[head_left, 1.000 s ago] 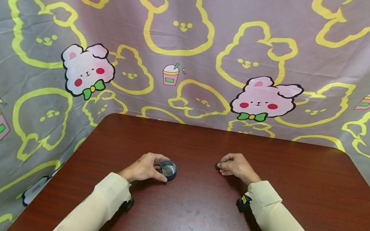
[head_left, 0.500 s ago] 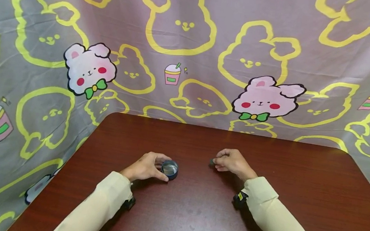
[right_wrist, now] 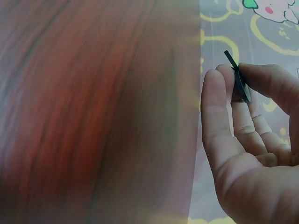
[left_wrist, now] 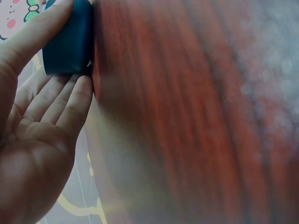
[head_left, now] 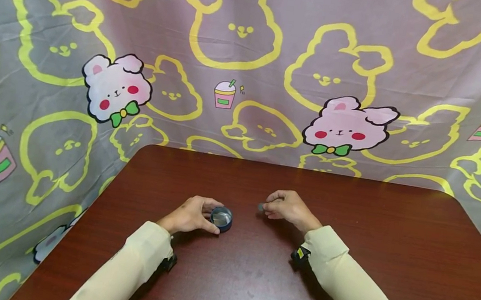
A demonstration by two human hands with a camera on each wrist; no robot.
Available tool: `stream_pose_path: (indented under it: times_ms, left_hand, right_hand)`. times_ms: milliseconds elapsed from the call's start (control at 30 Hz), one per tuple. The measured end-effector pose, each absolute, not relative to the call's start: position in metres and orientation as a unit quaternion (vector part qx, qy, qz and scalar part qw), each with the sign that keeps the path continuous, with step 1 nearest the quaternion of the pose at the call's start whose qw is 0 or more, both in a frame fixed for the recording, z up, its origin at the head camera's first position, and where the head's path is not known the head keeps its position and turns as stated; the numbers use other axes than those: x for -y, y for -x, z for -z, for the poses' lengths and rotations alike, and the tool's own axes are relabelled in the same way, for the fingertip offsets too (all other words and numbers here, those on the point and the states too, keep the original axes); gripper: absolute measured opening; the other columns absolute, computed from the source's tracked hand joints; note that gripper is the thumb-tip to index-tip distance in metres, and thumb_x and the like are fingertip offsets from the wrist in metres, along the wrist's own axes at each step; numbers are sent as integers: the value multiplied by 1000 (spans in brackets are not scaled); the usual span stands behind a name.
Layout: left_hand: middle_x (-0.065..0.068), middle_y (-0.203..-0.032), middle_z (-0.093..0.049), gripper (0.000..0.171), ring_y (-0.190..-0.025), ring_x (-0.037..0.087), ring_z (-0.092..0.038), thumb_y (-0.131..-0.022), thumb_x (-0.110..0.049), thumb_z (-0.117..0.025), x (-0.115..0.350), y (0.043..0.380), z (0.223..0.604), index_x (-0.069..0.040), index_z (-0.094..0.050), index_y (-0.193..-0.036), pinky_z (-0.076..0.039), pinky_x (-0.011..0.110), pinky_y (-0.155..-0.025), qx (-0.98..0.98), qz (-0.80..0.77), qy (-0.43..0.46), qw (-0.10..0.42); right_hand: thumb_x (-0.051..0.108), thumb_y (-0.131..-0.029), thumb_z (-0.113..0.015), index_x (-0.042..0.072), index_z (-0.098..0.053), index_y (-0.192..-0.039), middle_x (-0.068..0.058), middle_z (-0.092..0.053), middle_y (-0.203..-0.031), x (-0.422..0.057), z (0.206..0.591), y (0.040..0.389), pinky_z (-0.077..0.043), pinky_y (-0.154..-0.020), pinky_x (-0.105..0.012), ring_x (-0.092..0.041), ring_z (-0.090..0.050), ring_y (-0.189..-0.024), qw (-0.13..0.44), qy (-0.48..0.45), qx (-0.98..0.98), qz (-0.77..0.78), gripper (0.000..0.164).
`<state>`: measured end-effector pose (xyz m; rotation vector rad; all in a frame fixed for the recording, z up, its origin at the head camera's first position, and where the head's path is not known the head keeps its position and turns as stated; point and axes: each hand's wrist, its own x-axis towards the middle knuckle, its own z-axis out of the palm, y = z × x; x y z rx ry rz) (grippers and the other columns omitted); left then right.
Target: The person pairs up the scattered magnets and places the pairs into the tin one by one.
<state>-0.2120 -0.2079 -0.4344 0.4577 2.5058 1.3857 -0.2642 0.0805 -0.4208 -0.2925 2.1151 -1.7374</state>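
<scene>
My left hand (head_left: 191, 215) holds a small round dark blue tin (head_left: 223, 229) on the table, thumb on the near side and fingers on the far side. Its top is open, and something pale and shiny shows inside, too small to make out. The left wrist view has the tin's smooth wall (left_wrist: 70, 42) standing on the tabletop. Between thumb and fingertips, my right hand (head_left: 291, 209) pinches a small, thin dark piece (head_left: 261, 207), to the right of the tin and apart from it. Seen edge-on in the right wrist view, the thin dark piece (right_wrist: 241, 87) could be two flat discs overlapping.
A brown wooden table (head_left: 376, 221) with rounded far corners lies under both hands. Behind it and along the sides hangs a cartoon-printed cloth (head_left: 270, 88). Dark wrist devices sit at both cream sleeves (head_left: 138, 250).
My right hand has moved left, bringing the thin dark piece closer to the tin. My left hand stays in place around the tin.
</scene>
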Motion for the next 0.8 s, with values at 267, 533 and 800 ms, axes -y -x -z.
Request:
stream_pose_path:
  times_ms: [267, 533, 800]
  left_hand:
    - [14, -119, -69, 62, -116, 31, -63, -70, -2, -90, 208, 212, 433, 3, -64, -126, -52, 41, -98, -855, -479, -157, 124]
    - [15, -119, -68, 63, -117, 32, -62, -70, -1, -90, 208, 212, 433, 3, -63, -127, -51, 42, -99, -851, -487, -150, 127]
    - [18, -120, -67, 62, -119, 34, -61, -71, 2, -88, 207, 209, 430, 6, -62, -127, -51, 44, -100, -850, -489, -152, 128]
  right_hand:
    - [-3, -87, -71, -9, -63, -97, -15, -73, -86, -64, 417, 259, -61, -75, -41, -26, -71, -79, 204, 110, -753, 616, 15]
    - [5, -85, -76, -5, -64, -98, -17, -73, -87, -50, 415, 254, -61, -68, -36, -25, -69, -76, 207, 118, -769, 594, 20]
    - [13, -84, -80, 0, -67, -98, -12, -73, -89, -36, 416, 251, -57, -59, -31, -19, -60, -69, 199, 126, -789, 568, 23]
